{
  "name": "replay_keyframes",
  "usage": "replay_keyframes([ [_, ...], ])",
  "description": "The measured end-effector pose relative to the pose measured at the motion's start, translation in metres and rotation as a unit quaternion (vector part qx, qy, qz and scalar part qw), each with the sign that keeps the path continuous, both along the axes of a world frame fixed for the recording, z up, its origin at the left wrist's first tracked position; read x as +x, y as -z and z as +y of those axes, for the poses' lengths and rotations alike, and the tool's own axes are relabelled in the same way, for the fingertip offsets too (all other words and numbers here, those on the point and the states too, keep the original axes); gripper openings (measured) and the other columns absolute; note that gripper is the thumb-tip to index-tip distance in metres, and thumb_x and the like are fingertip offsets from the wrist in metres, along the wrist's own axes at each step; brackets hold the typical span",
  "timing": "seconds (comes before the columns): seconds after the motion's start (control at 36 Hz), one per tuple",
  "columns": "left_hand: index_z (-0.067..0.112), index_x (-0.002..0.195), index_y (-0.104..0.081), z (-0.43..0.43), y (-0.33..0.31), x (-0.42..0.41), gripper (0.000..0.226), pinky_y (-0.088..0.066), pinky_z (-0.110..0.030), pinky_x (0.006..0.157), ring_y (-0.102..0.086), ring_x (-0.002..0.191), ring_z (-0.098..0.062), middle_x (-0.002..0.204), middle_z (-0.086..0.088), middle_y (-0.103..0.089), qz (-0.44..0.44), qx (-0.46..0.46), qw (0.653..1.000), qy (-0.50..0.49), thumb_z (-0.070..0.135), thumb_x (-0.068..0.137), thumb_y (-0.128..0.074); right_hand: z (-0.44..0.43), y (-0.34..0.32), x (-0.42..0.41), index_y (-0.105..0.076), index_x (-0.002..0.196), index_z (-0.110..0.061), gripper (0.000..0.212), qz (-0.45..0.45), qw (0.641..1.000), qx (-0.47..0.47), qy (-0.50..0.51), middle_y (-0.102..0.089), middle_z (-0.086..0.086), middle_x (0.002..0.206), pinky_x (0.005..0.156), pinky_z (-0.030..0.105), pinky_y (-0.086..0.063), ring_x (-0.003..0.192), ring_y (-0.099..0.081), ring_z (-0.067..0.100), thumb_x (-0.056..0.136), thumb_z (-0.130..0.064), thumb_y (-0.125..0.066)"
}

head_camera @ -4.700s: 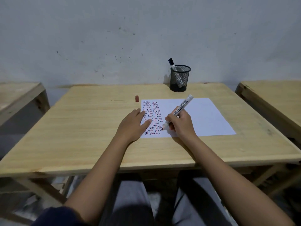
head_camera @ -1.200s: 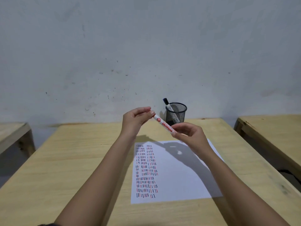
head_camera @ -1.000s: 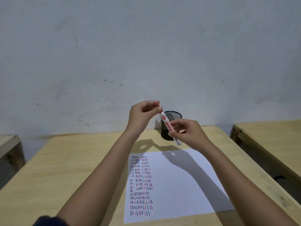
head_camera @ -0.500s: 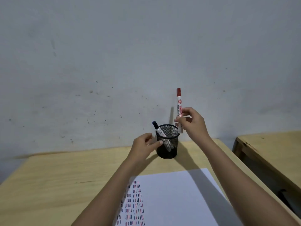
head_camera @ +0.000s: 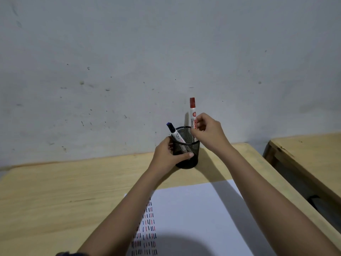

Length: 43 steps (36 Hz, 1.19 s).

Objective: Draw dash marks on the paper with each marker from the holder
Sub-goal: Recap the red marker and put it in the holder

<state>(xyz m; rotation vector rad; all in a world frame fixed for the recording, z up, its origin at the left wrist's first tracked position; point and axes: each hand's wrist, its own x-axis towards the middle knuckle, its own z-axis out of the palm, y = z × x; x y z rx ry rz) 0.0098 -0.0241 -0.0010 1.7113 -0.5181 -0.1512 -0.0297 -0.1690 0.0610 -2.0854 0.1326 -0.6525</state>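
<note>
A black mesh holder (head_camera: 191, 145) stands at the far edge of the wooden table (head_camera: 64, 187), against the wall. My left hand (head_camera: 168, 156) wraps around its left side. My right hand (head_camera: 208, 133) holds a capped red marker (head_camera: 192, 109) upright, its lower end inside the holder. A blue-capped marker (head_camera: 174, 133) leans in the holder toward the left. The white paper (head_camera: 199, 215) lies in front, with columns of red, blue and black dashes (head_camera: 148, 230) along its left side, partly hidden by my left forearm.
A grey, scuffed wall rises directly behind the holder. A second wooden table (head_camera: 310, 154) stands to the right, with a dark gap between the two tables.
The red marker has been capped and carried from the paper to the holder. In the last half second my right hand lowered it into the holder and my left hand closed around the holder.
</note>
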Motion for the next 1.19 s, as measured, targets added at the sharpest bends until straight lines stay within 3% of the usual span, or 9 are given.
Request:
replay_keyframes([
  [0.19,0.028,0.105,-0.057,0.0,-0.001,0.002,0.055,-0.05,-0.009,0.075,-0.063,0.099,0.002,0.105,0.013,-0.067,0.004,-0.003,1.0,0.01,0.02,0.06,-0.087,0.003,0.003,0.001,-0.052,0.083,-0.013,0.01,0.01,1.0,0.0,0.017,-0.051,-0.003,0.067,0.056,0.017,-0.038,0.059,-0.046,0.012,0.077,-0.009,-0.059],
  [0.31,0.022,0.111,-0.058,0.0,0.002,0.003,0.059,-0.05,-0.014,0.082,-0.064,0.102,-0.001,0.11,0.008,-0.068,0.002,-0.004,1.0,0.009,0.022,0.06,-0.087,0.004,0.003,0.003,-0.06,0.08,-0.006,0.006,0.021,0.999,-0.024,0.024,-0.061,0.007,0.073,0.059,0.021,-0.04,0.066,-0.052,0.017,0.079,-0.012,-0.057],
  [0.42,0.019,0.113,-0.058,0.0,0.005,0.005,0.062,-0.051,-0.023,0.09,-0.065,0.104,-0.006,0.112,0.004,-0.069,0.004,-0.007,1.0,0.011,0.023,0.059,-0.088,0.004,0.0,0.005,-0.065,0.087,-0.003,0.012,0.028,0.998,-0.044,0.029,-0.065,0.009,0.079,0.067,0.026,-0.045,0.074,-0.058,0.019,0.081,-0.012,-0.061],
  [0.56,0.02,0.113,-0.058,0.0,0.004,0.005,0.06,-0.051,-0.019,0.087,-0.064,0.103,-0.003,0.111,0.006,-0.068,0.001,-0.007,1.0,0.01,0.022,0.06,-0.087,0.003,0.001,0.01,-0.064,0.096,-0.006,0.023,0.021,0.998,-0.058,0.034,-0.064,0.004,0.084,0.068,0.022,-0.047,0.074,-0.058,0.015,0.075,-0.013,-0.072],
  [0.67,0.021,0.113,-0.058,0.001,0.005,0.004,0.059,-0.051,-0.016,0.085,-0.064,0.102,-0.001,0.11,0.007,-0.068,0.0,-0.008,1.0,0.012,0.021,0.061,-0.086,0.006,0.003,0.01,-0.062,0.106,-0.007,0.036,-0.021,0.998,-0.039,0.055,-0.064,0.005,0.095,0.075,0.028,-0.053,0.082,-0.061,0.015,0.072,-0.009,-0.074],
  [0.78,0.017,0.111,-0.058,-0.001,0.005,0.004,0.056,-0.051,-0.015,0.082,-0.065,0.1,-0.003,0.11,0.003,-0.068,-0.002,-0.011,1.0,0.011,0.019,0.062,-0.086,0.014,0.002,0.007,-0.063,0.093,-0.009,0.019,-0.076,0.994,-0.052,0.057,-0.064,0.007,0.096,0.069,0.018,-0.052,0.083,-0.061,0.015,0.075,-0.006,-0.068],
  [0.89,0.017,0.11,-0.058,-0.001,0.005,0.002,0.054,-0.05,-0.013,0.08,-0.065,0.099,-0.003,0.108,0.002,-0.069,-0.012,-0.013,1.0,0.01,0.021,0.064,-0.085,0.023,0.0,0.004,-0.066,0.083,-0.011,0.008,-0.027,0.999,-0.034,-0.02,-0.066,0.004,0.079,0.066,0.014,-0.049,0.071,-0.062,0.016,0.075,-0.01,-0.07],
  [1.06,0.018,0.116,-0.056,0.0,0.006,0.0,0.059,-0.049,-0.009,0.079,-0.062,0.1,0.003,0.11,0.004,-0.067,-0.025,-0.006,1.0,0.007,0.024,0.065,-0.084,0.025,0.005,0.01,-0.066,0.087,-0.013,0.01,0.018,0.996,-0.062,-0.057,-0.064,-0.002,0.076,0.065,0.004,-0.044,0.068,-0.059,0.008,0.078,-0.015,-0.07],
  [1.19,0.02,0.118,-0.055,0.001,0.007,0.0,0.062,-0.048,-0.008,0.078,-0.061,0.102,0.003,0.111,0.005,-0.066,-0.024,-0.006,1.0,0.007,0.022,0.064,-0.085,0.025,0.004,0.012,-0.064,0.085,-0.016,0.012,0.026,0.995,-0.065,-0.064,-0.063,-0.002,0.075,0.064,0.003,-0.045,0.066,-0.058,0.004,0.076,-0.013,-0.071],
])
